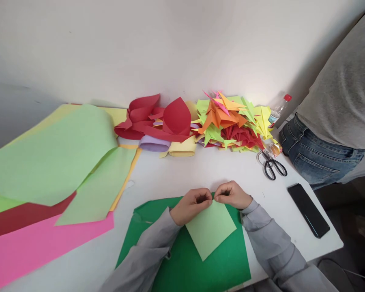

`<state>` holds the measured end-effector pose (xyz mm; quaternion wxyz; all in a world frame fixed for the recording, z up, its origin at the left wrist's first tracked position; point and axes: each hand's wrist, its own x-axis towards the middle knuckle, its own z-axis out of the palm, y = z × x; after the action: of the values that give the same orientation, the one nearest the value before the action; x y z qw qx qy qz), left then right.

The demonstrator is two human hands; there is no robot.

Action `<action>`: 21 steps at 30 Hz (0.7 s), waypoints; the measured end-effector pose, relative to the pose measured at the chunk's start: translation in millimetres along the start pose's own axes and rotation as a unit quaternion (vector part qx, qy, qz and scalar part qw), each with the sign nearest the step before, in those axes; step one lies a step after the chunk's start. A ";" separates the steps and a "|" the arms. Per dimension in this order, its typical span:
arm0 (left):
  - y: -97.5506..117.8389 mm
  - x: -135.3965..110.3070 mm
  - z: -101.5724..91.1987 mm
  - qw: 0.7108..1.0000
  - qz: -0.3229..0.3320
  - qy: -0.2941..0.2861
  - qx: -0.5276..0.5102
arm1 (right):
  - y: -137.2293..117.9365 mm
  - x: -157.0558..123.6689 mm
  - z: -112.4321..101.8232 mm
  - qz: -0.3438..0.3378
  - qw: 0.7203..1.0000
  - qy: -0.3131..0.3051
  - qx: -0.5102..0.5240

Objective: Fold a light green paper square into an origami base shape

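My left hand (192,205) and my right hand (231,194) meet at the far corner of a small light green square of paper (211,229). Both hands pinch that corner, fingers curled and pressed together. The square lies tilted like a diamond on a large dark green sheet (185,263), which rests on the white table (176,174). Grey sleeves cover both of my forearms.
Large light green (51,158), red and pink (33,247) sheets lie at the left. Curled red paper (158,117) and a heap of folded paper figures (231,119) line the wall. Black scissors (272,164), a phone (308,210) and a bottle (278,107) lie right. A person (331,121) stands at the right edge.
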<state>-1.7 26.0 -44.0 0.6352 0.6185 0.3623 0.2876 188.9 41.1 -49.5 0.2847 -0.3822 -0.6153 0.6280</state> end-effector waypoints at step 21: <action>0.9 -1.5 -6.4 1.000 -0.001 0.022 -0.006 | -4.5 -2.8 -4.8 0.004 1.000 -0.004 0.009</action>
<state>-7.7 28.6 -42.7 0.6307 0.6079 0.3755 0.3027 193.9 41.9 -44.5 0.2834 -0.3797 -0.6090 0.6361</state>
